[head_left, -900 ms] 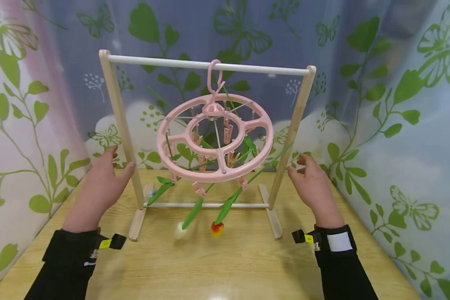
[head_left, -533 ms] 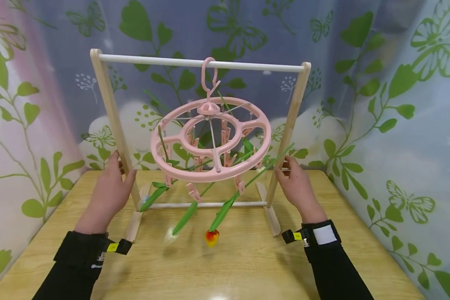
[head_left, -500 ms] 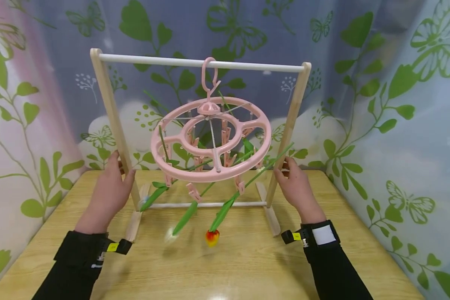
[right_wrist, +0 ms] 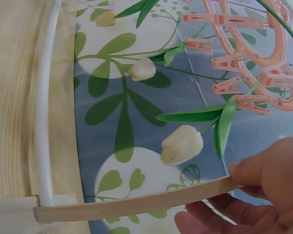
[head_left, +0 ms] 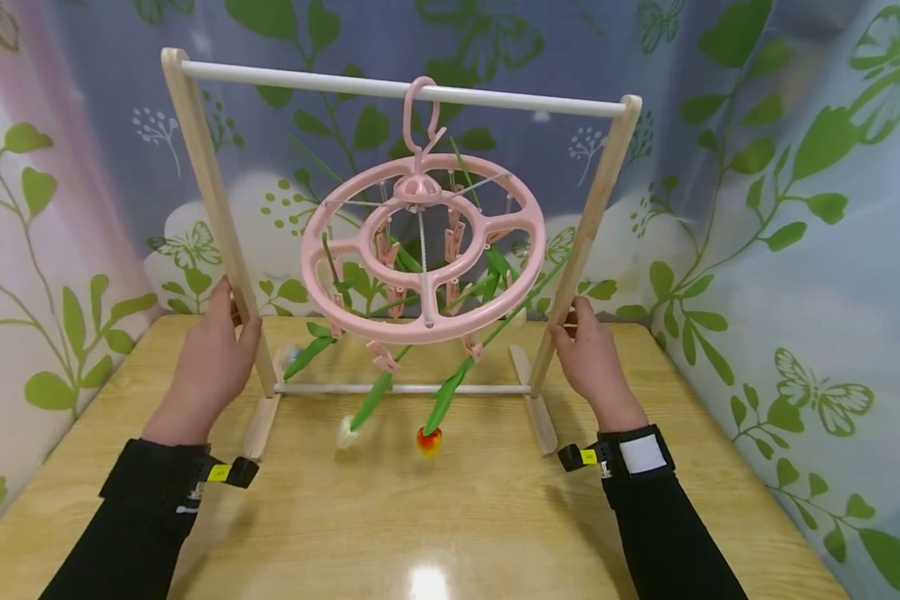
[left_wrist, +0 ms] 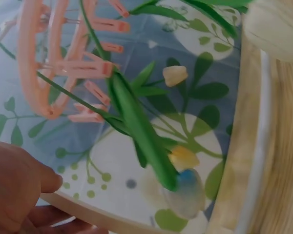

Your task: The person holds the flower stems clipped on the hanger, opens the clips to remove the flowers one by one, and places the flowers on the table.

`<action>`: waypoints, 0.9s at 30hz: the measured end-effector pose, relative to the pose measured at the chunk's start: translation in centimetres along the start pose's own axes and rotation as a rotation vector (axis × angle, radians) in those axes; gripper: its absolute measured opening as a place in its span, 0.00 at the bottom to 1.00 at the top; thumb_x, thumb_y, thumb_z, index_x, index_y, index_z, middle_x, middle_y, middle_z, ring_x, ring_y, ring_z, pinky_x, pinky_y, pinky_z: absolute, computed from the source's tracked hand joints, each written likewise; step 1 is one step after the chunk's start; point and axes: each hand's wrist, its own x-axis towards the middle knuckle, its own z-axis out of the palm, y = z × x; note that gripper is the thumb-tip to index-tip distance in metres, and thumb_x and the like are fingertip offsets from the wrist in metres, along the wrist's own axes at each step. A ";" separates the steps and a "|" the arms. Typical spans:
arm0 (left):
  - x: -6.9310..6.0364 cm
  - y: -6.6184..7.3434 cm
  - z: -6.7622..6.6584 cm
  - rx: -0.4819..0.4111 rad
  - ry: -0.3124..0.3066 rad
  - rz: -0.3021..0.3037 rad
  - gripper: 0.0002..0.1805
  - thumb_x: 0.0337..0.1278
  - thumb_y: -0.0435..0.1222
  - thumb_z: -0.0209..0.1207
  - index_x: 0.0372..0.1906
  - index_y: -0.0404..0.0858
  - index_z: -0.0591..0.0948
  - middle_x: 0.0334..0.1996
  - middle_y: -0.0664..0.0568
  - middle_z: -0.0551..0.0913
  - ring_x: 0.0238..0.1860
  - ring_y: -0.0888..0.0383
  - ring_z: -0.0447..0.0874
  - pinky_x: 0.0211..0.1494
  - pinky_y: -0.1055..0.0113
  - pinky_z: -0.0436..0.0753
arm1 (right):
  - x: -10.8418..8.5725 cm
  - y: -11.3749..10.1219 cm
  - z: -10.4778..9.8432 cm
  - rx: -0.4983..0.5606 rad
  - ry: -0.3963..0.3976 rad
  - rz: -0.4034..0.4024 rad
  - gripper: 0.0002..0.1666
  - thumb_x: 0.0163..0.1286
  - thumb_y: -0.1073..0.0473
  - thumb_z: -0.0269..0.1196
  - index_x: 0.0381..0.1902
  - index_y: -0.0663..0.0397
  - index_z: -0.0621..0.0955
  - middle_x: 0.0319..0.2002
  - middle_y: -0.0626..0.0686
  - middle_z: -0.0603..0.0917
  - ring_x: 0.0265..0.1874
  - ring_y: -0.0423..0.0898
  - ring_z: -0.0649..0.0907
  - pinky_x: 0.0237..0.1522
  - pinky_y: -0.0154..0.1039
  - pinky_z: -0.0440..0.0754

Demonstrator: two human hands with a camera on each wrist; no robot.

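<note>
A rack point(head_left: 591, 225) of pale wooden posts, joined by a white top bar point(head_left: 307, 80) and a white lower bar point(head_left: 412, 389), stands upright on the tabletop point(head_left: 420, 533). The left hand point(head_left: 208, 362) grips its left post, the right hand point(head_left: 594, 358) its right. From the top bar hangs a pink double-ringed hanger point(head_left: 417, 190), tilted in view. Its pink clips point(head_left: 382, 357) hold green-stemmed tulips slanting bloom-down, among them a red-and-yellow tulip point(head_left: 429, 442) and a white tulip point(head_left: 347, 432).
</note>
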 end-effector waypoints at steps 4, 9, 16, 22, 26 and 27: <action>0.6 -0.3 -0.1 0.020 0.031 0.022 0.32 0.81 0.41 0.46 0.79 0.34 0.53 0.65 0.25 0.72 0.62 0.28 0.75 0.51 0.36 0.80 | 0.1 -0.4 -0.7 -0.054 0.009 -0.029 0.24 0.82 0.59 0.53 0.70 0.60 0.64 0.56 0.68 0.80 0.53 0.64 0.84 0.48 0.59 0.85; 0.9 -0.3 -0.4 0.078 0.047 0.016 0.22 0.81 0.39 0.45 0.67 0.27 0.64 0.60 0.26 0.75 0.57 0.29 0.79 0.46 0.39 0.82 | 0.0 -1.1 -1.6 -0.126 -0.016 -0.057 0.22 0.80 0.60 0.55 0.65 0.62 0.65 0.53 0.68 0.81 0.49 0.64 0.86 0.44 0.57 0.85; 0.5 0.2 -0.7 0.142 0.056 0.014 0.19 0.79 0.38 0.45 0.57 0.24 0.66 0.43 0.26 0.78 0.30 0.39 0.82 0.23 0.54 0.78 | -0.3 -1.6 -2.0 -0.203 -0.042 -0.091 0.23 0.80 0.61 0.56 0.66 0.65 0.65 0.52 0.69 0.82 0.47 0.64 0.86 0.42 0.55 0.84; -0.3 0.6 -0.6 0.155 0.042 -0.024 0.21 0.76 0.41 0.45 0.54 0.23 0.67 0.32 0.32 0.76 0.23 0.44 0.78 0.18 0.58 0.73 | -0.8 -1.4 -1.9 -0.248 -0.039 -0.113 0.23 0.79 0.61 0.57 0.65 0.65 0.66 0.52 0.68 0.83 0.45 0.63 0.87 0.39 0.54 0.84; -0.8 0.8 -0.5 0.171 0.038 -0.034 0.20 0.75 0.42 0.45 0.48 0.24 0.69 0.27 0.35 0.74 0.20 0.46 0.76 0.17 0.58 0.72 | -1.1 -1.0 -1.6 -0.261 -0.032 -0.108 0.22 0.79 0.61 0.57 0.64 0.65 0.66 0.52 0.68 0.83 0.45 0.63 0.87 0.37 0.53 0.84; -0.9 0.8 -0.5 0.173 0.037 -0.034 0.20 0.75 0.42 0.45 0.46 0.25 0.69 0.26 0.36 0.74 0.19 0.47 0.75 0.17 0.58 0.72 | -1.1 -0.9 -1.5 -0.265 -0.029 -0.105 0.22 0.79 0.61 0.57 0.64 0.64 0.66 0.52 0.68 0.82 0.44 0.63 0.87 0.37 0.53 0.84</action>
